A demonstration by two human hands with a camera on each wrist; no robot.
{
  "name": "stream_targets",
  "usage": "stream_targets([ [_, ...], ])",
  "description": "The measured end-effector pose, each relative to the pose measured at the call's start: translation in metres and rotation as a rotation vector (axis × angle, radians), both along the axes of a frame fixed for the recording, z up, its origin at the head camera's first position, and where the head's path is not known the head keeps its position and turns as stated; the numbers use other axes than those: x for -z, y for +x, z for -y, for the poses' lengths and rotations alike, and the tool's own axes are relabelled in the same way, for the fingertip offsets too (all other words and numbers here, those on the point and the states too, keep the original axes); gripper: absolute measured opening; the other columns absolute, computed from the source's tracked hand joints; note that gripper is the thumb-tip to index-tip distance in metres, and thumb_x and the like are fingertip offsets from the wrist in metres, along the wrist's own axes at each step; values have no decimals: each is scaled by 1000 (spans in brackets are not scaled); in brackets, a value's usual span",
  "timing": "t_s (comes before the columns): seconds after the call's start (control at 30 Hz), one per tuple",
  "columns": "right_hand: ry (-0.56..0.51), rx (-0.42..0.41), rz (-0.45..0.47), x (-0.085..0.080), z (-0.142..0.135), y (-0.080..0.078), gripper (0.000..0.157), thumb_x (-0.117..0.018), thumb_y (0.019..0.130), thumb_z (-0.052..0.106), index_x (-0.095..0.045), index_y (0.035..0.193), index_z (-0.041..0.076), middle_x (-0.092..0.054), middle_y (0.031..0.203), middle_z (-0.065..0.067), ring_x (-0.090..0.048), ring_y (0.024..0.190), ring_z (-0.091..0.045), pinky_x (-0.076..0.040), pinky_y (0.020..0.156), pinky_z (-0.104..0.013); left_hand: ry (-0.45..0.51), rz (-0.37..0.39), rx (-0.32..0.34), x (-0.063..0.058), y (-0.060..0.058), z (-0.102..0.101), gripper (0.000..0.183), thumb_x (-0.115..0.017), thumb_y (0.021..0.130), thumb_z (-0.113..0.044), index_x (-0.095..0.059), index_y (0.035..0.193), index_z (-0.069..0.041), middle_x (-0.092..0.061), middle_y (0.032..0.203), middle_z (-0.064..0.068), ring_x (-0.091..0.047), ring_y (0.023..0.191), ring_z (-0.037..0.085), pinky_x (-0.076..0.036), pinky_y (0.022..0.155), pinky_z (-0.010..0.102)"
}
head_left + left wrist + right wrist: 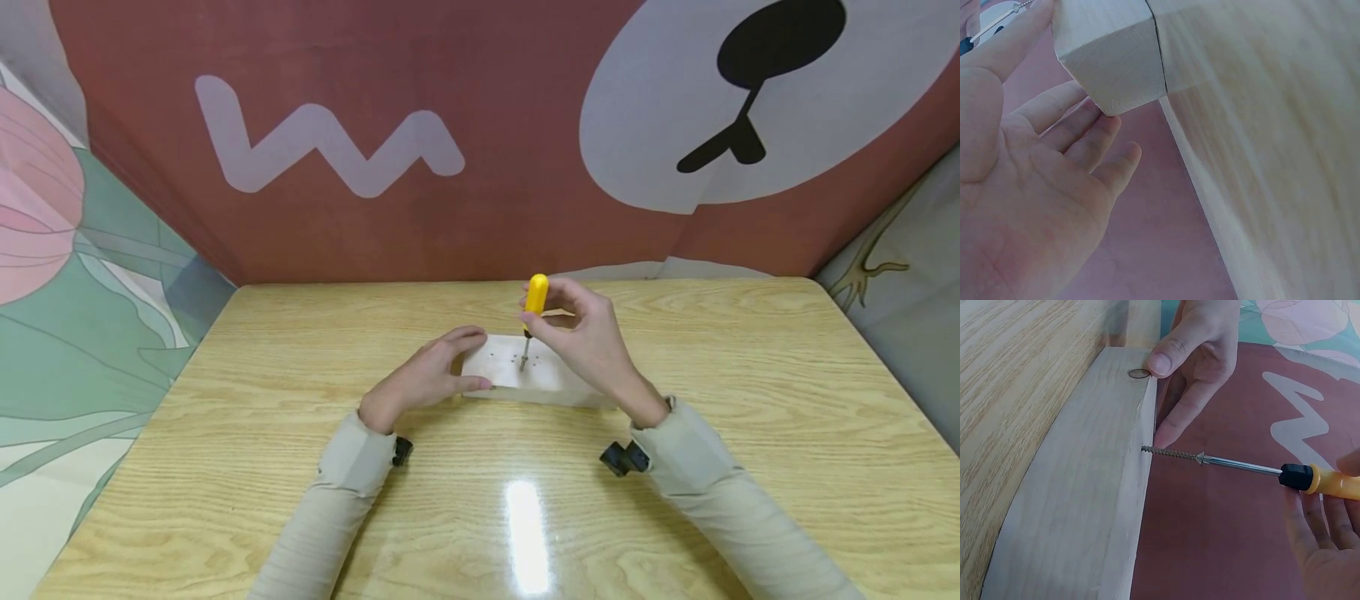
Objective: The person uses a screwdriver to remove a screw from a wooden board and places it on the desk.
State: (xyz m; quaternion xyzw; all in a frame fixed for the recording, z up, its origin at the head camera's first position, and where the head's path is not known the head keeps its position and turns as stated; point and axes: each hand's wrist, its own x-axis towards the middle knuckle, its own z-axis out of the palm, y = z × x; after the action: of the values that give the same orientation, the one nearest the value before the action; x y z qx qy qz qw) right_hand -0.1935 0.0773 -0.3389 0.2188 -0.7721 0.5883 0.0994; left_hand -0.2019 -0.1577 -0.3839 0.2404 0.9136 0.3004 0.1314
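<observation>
A pale wooden block point(495, 371) lies on the table, with several small holes in its top. My left hand point(423, 372) holds its left end, thumb on the near edge and fingers at the far edge; the left wrist view shows fingertips against the end of the block point(1116, 69). My right hand point(592, 333) grips the yellow handle of a screwdriver point(537, 294), held nearly upright. In the right wrist view, the screwdriver's tip meets the head of a long threaded screw point(1172, 454). The screw's point is at the block's holed face, most of its thread exposed.
The light wood-grain table point(300, 333) runs out on all sides of the block. Behind it hangs a red-brown printed cloth point(420, 233), with patterned cloths left and right. A dark wrist camera point(624, 458) sits under the right cuff.
</observation>
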Motion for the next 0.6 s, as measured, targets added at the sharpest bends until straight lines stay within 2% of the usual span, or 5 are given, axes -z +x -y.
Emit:
stream_targets([
  [0.23,4,0,20,-2,2,0,31,-70,90,2,-64,120,-1,-70,110,-16,-68,95,-12,-59,79,-20,-3,0,7,0,-1,0,75,-71,91,-39,-41,151,-5,-33,161,12,-30,149,30,-28,122,49],
  [0.6,-23,-10,29,-1,3,0,28,-67,92,2,-63,119,-3,-68,108,-19,-66,93,-6,-59,79,-20,-6,-5,14,-1,0,0,75,-71,91,-39,-40,151,-5,-33,161,13,-30,150,30,-27,122,49],
])
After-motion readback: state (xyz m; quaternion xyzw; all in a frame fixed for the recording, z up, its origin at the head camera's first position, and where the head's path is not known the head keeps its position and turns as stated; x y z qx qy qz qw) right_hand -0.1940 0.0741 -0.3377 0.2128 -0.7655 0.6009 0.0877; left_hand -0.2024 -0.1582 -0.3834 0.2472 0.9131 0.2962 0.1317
